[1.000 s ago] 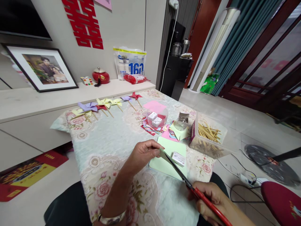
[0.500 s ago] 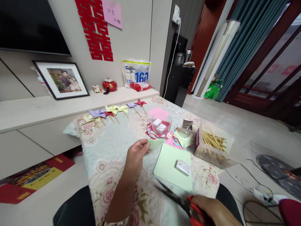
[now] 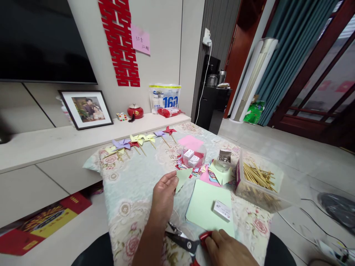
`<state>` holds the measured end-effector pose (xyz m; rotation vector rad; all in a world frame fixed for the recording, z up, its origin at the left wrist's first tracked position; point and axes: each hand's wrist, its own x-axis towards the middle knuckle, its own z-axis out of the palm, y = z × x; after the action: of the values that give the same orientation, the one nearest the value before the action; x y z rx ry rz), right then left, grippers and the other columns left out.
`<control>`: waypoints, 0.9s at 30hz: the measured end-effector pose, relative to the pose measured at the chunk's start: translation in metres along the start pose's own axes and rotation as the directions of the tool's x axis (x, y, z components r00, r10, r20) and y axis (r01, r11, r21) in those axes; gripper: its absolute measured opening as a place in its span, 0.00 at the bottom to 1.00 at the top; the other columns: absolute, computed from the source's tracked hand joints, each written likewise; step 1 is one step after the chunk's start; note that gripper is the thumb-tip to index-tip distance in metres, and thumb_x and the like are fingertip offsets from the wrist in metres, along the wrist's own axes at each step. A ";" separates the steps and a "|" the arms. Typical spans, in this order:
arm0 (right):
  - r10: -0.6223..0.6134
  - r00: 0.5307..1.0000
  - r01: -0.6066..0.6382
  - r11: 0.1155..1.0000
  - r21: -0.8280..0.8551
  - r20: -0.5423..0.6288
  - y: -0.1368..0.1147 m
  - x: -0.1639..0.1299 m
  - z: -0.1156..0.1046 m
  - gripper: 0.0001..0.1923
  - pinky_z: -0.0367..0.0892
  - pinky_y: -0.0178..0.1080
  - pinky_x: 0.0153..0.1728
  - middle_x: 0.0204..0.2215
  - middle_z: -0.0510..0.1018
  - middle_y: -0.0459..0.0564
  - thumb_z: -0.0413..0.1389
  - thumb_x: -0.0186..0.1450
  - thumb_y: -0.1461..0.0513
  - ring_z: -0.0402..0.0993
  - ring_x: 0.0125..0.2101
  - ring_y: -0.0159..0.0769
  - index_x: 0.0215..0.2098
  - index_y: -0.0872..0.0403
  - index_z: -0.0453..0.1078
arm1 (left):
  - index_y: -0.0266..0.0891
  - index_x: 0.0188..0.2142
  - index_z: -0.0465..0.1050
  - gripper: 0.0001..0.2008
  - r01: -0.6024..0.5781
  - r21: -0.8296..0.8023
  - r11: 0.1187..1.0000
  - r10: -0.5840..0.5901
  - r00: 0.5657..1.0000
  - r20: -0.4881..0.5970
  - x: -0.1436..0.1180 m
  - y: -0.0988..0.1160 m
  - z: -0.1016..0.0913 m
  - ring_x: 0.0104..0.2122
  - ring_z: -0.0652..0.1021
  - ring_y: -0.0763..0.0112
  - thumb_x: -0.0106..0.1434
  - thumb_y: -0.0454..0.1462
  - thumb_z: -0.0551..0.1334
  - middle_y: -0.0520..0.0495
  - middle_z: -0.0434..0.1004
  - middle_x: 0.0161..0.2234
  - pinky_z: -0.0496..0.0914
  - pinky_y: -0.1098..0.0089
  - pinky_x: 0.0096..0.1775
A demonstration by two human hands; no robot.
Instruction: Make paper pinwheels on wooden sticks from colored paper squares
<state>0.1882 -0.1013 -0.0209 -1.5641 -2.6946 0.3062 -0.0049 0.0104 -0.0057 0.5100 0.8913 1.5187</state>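
My left hand [image 3: 163, 192] is closed, pinching a folded light-green paper triangle [image 3: 183, 178] between thumb and fingers above the table. Low in the view, my right hand [image 3: 226, 249] has its fingers curled over one red handle of the scissors [image 3: 183, 242]. Their dark blades point left, spread apart, close to my left forearm. Just beyond my right hand lies a stack of light-green paper [image 3: 203, 199], with a small white box [image 3: 222, 210] on top.
Several paper pinwheels on sticks [image 3: 122, 144] lie along the table's far edge. A clear tub with white boxes [image 3: 203, 157], an open box of small metal pieces [image 3: 224, 157] and a plastic bin of sticks [image 3: 257, 195] stand at the right. Patterned cloth [image 3: 130, 195] covers the table.
My right hand has lowered the scissors to the tabletop and moved left, with the blades now near my left forearm. The green triangle has turned to show more of its face.
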 end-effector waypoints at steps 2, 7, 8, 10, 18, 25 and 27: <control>0.012 0.997 -0.022 0.990 0.136 0.078 -0.001 0.009 -0.027 0.10 0.64 0.36 0.28 0.35 0.81 0.53 0.62 0.57 0.65 0.78 0.31 0.44 0.38 0.53 0.76 | 0.34 0.38 0.78 0.26 0.053 -0.026 0.998 -0.052 0.998 0.041 -0.003 -0.002 0.003 0.26 0.76 0.76 0.39 0.38 0.79 0.49 0.81 0.30 0.70 0.74 0.30; 0.148 0.967 0.015 0.779 0.626 -0.208 0.016 0.053 -0.081 0.13 0.65 0.37 0.37 0.37 0.79 0.49 0.58 0.63 0.61 0.74 0.35 0.38 0.46 0.53 0.73 | 0.35 0.43 0.77 0.27 0.186 -0.051 0.981 -0.177 0.974 0.142 -0.008 -0.006 0.007 0.25 0.75 0.78 0.42 0.35 0.79 0.50 0.79 0.31 0.69 0.74 0.30; 0.178 0.954 0.045 0.712 0.701 -0.242 0.021 0.063 -0.084 0.16 0.65 0.37 0.36 0.38 0.78 0.49 0.60 0.63 0.59 0.73 0.34 0.37 0.49 0.53 0.73 | 0.35 0.44 0.76 0.28 0.203 -0.050 0.978 -0.192 0.968 0.164 -0.009 -0.007 0.008 0.25 0.75 0.77 0.43 0.35 0.79 0.50 0.79 0.31 0.69 0.74 0.30; 0.196 0.949 0.103 0.547 0.831 -0.247 0.031 0.080 -0.080 0.24 0.65 0.37 0.34 0.38 0.76 0.48 0.63 0.60 0.57 0.71 0.33 0.35 0.53 0.53 0.72 | 0.36 0.44 0.76 0.27 0.224 -0.033 0.974 -0.213 0.957 0.198 -0.009 -0.010 0.009 0.26 0.75 0.76 0.44 0.36 0.78 0.49 0.79 0.31 0.68 0.74 0.30; 0.203 0.959 0.167 0.154 0.974 -0.196 0.048 0.094 -0.055 0.28 0.54 0.32 0.25 0.22 0.64 0.37 0.69 0.54 0.56 0.58 0.22 0.24 0.52 0.55 0.75 | 0.36 0.42 0.77 0.23 0.199 0.097 0.975 -0.217 0.944 0.247 -0.012 -0.023 0.014 0.26 0.74 0.75 0.47 0.38 0.77 0.47 0.78 0.31 0.65 0.73 0.28; 0.194 0.966 0.157 0.089 0.984 -0.171 0.053 0.090 -0.047 0.26 0.59 0.33 0.26 0.20 0.67 0.37 0.70 0.53 0.54 0.64 0.22 0.28 0.47 0.54 0.76 | 0.36 0.46 0.76 0.22 0.120 0.211 0.970 -0.180 0.940 0.291 -0.014 -0.030 0.014 0.26 0.75 0.74 0.54 0.43 0.73 0.48 0.77 0.30 0.67 0.73 0.28; 0.191 0.968 0.157 0.056 0.986 -0.165 0.054 0.090 -0.045 0.26 0.60 0.34 0.27 0.19 0.69 0.38 0.70 0.53 0.54 0.67 0.22 0.29 0.47 0.55 0.75 | 0.35 0.49 0.75 0.24 0.076 0.268 0.961 -0.160 0.937 0.309 -0.014 -0.031 0.012 0.26 0.76 0.72 0.56 0.45 0.71 0.48 0.77 0.29 0.67 0.72 0.28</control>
<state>0.1945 0.0098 0.0058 -0.9281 -1.3368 1.4753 0.0260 -0.0017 -0.0195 0.8536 0.8388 1.1705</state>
